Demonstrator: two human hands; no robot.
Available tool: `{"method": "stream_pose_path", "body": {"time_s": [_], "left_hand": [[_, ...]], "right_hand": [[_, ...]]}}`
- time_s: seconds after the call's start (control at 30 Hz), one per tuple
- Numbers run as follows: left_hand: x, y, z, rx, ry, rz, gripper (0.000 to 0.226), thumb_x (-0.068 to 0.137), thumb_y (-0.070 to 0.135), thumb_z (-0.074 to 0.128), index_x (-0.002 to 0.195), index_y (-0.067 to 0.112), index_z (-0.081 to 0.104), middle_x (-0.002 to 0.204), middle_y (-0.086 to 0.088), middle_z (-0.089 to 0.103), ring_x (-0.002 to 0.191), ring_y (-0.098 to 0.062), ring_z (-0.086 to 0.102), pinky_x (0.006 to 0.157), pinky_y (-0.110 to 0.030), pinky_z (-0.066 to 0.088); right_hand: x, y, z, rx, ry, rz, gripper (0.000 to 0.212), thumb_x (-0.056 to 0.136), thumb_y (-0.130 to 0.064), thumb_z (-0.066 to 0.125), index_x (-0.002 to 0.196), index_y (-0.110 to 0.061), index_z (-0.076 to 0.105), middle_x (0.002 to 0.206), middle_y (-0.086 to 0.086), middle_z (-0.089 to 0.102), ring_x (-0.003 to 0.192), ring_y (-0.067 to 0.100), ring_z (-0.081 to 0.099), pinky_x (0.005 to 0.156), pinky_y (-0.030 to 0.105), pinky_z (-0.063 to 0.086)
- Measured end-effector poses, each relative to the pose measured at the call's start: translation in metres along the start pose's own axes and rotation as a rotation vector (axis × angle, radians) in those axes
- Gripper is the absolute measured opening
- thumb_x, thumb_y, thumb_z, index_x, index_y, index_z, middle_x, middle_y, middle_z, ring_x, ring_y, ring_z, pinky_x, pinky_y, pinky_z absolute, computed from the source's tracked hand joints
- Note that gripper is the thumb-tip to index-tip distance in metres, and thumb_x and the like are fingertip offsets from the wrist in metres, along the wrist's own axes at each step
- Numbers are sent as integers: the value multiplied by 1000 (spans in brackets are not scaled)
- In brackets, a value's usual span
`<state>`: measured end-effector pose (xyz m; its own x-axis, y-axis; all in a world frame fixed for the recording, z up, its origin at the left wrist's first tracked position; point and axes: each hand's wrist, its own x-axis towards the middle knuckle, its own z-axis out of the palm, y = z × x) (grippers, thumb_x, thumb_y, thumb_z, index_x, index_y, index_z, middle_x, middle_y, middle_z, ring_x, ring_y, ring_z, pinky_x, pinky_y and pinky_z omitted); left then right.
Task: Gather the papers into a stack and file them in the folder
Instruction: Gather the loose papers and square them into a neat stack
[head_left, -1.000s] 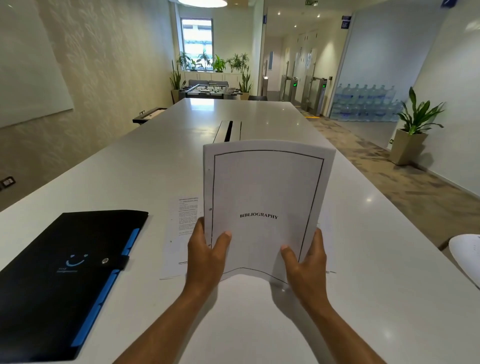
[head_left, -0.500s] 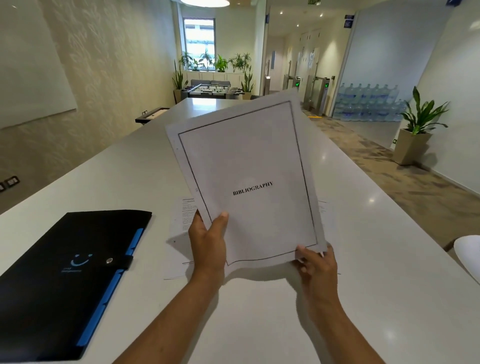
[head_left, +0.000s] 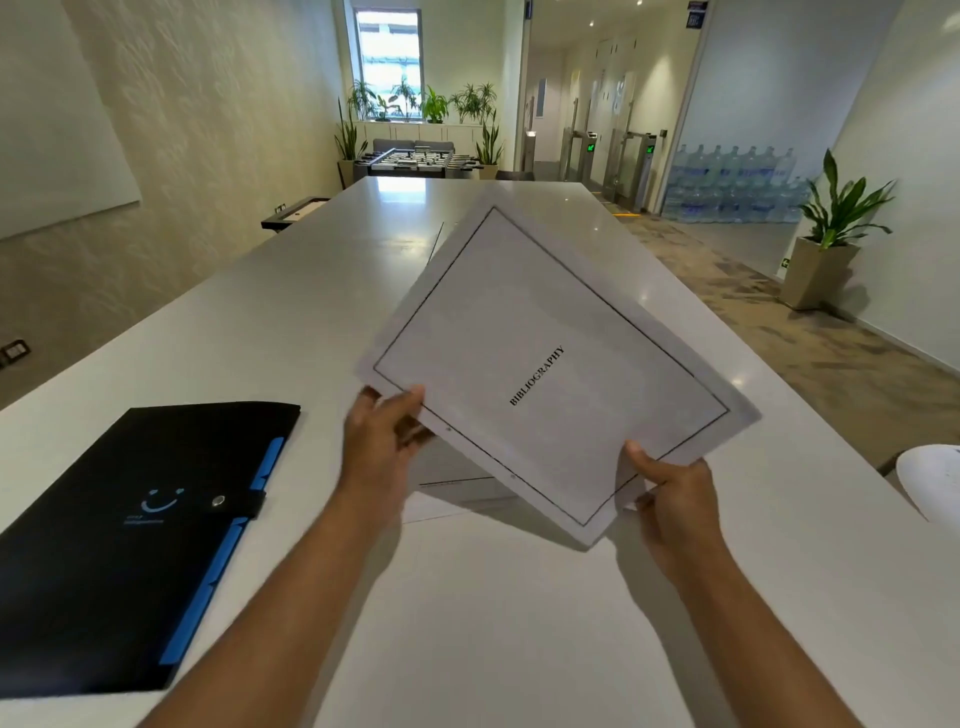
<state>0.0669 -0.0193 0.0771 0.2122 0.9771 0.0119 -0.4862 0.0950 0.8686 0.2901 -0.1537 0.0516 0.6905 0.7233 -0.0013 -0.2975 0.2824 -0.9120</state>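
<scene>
From the head view I see a long white table (head_left: 291, 322) in an office hall. The black folder (head_left: 124, 540) lies snapped closed at left, contents hidden. My left hand (head_left: 382, 441) and right hand (head_left: 670, 499) each pinch the tilted "BIBLIOGRAPHY" papers (head_left: 550, 374) above the table; more sheets (head_left: 452, 488) lie half hidden beneath.

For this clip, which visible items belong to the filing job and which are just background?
Job:
white bordered BIBLIOGRAPHY papers, held by left hand and right hand
loose white printed sheet on the table
closed black folder with blue edge

Background:
potted green plant
stacked water bottles
foosball table
</scene>
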Motion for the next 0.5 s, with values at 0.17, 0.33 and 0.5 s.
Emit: {"method": "stream_pose_path", "body": {"time_s": [0.17,0.33,0.5], "left_hand": [[20,35,-29,274,32,139,26,79,27,68,105,28,65,102,0,70,98,-18,65,82,-33,48],[6,34,-28,536,-246,262,36,79,27,74,113,25,63,104,8,72,97,-11,68,76,-22,55],[-10,28,-23,559,-123,449,33,82,20,70,105,40,59,101,18,70,95,-5,66,74,-14,53]], "right_hand": [[15,-20,-14,-278,-72,-126,26,80,-1,70,97,-21,70,98,-6,76,96,21,70,89,44,52],[13,-26,-8,-376,-201,-182,36,81,-1,68,87,-36,76,93,-13,76,87,8,71,82,36,51],[7,-32,-4,-392,-245,-262,44,85,-4,66,88,-47,73,93,-20,74,89,4,70,78,27,51]]}}
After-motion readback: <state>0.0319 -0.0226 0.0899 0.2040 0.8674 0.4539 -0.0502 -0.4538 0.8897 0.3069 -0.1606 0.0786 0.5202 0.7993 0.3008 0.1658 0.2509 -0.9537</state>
